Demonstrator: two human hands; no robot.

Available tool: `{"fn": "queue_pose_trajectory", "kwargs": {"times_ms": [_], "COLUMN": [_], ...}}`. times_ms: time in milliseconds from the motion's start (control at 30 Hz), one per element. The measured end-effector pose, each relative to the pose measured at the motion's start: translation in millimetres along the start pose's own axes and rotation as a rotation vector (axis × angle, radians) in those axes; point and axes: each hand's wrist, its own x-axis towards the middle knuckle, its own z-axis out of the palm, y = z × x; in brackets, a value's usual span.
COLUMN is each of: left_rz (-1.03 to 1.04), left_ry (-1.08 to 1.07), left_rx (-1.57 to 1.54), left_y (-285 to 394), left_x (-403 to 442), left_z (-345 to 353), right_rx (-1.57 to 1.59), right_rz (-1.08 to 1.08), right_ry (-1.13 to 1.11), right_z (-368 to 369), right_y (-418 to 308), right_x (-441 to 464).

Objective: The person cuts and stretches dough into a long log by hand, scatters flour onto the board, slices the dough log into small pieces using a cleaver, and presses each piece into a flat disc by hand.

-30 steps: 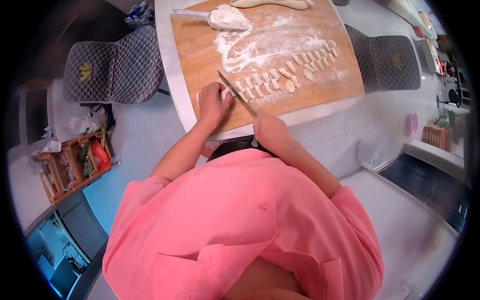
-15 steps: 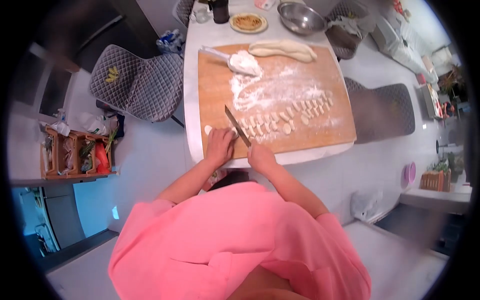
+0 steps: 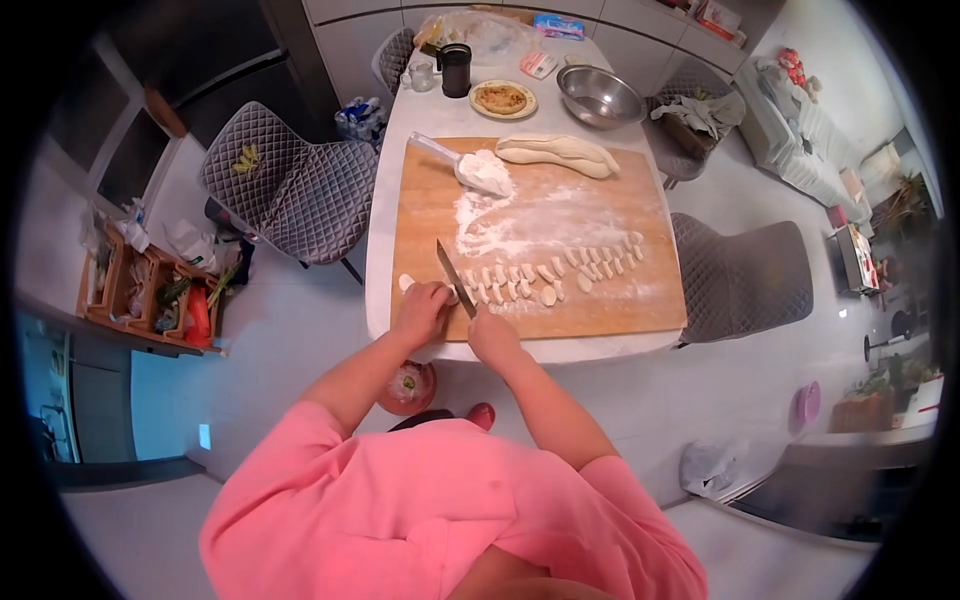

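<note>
Right hand clenched round the handle of a knife, blade angled up and left across the board; left hand has fingers bent over and grasping a dough strip at the near left of the wooden board, one rounded end poking out past the hand, pressure on it cannot tell. Main risk, I'd judge: a nick, since the left fingertips sit just beside the blade and any slip of the strip would bring them closer. Loose flour could make the grip slide; bare, sticky cut faces could make pieces cling to steel or to each other, as the cut dough pieces lie in tight rows, some seemingly touching. A wide sweep of the blade might also knock the nearest ones. Materials: knife flat, long, narrow, greyish; board smooth tan wood with powdery white smears; pieces small, pale, matte, mostly stubby, a few roundish discs. Farther off, a thick dough log looks soft, with a lengthwise crease; pale scoop beside it is heaped with flour; metal bowl is shiny, round, on the white table
</note>
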Motion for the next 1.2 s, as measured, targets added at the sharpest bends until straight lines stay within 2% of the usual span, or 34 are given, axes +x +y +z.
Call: {"fn": "queue_pose_trajectory", "kwargs": {"times_ms": [200,267,433,567,633,700,767,833,933,1033,1067,1200], "left_rz": [-0.08,-0.173,-0.2,-0.041,0.116,0.158,0.28,0.269,0.3,0.283,0.269,0.271], "left_ry": [-0.069,-0.135,-0.218,-0.319,-0.335,-0.384,-0.313,-0.39,-0.362,-0.365,-0.374,-0.328], "left_rx": [-0.09,-0.122,-0.137,-0.16,-0.21,-0.259,-0.191,-0.23,-0.266,-0.252,-0.252,-0.226], "left_y": [-1.6,1.6,8.6,-17.2,-28.1,-37.4,-47.8,-62.9,-65.8,-66.0,-64.7,-59.7], "left_x": [8.7,12.2,24.8,24.0,24.9,23.4,23.1,21.7,10.2,9.4,11.2,18.0], "left_z": [-4.7,-10.2,-29.5,-28.9,-33.3,-37.8,-37.0,-21.2,-19.8,-19.4,-23.5,-26.8], "right_rx": [-0.039,-0.057,-0.059,-0.119,-0.136,-0.141,-0.178,-0.19,-0.241,-0.258,-0.238,-0.235], "right_rz": [0.009,0.017,0.043,0.11,0.164,0.211,0.235,0.166,0.156,0.212,0.143,0.182], "right_ry": [0.01,0.006,-0.01,0.001,0.058,0.067,0.08,0.171,0.208,0.18,0.221,0.164], "right_z": [-2.4,-5.5,-3.8,-5.8,-6.1,-3.3,1.5,9.5,14.8,12.1,10.7,11.7], "right_y": [-2.0,-6.0,-5.6,-16.6,-23.9,-25.9,-23.4,-18.4,-25.5,-37.8,-38.2,-38.7], "right_x": [-2.4,-2.3,-4.5,-9.2,-13.2,-13.3,-13.5,-13.7,-19.5,-21.3,-23.5,-23.5]}}
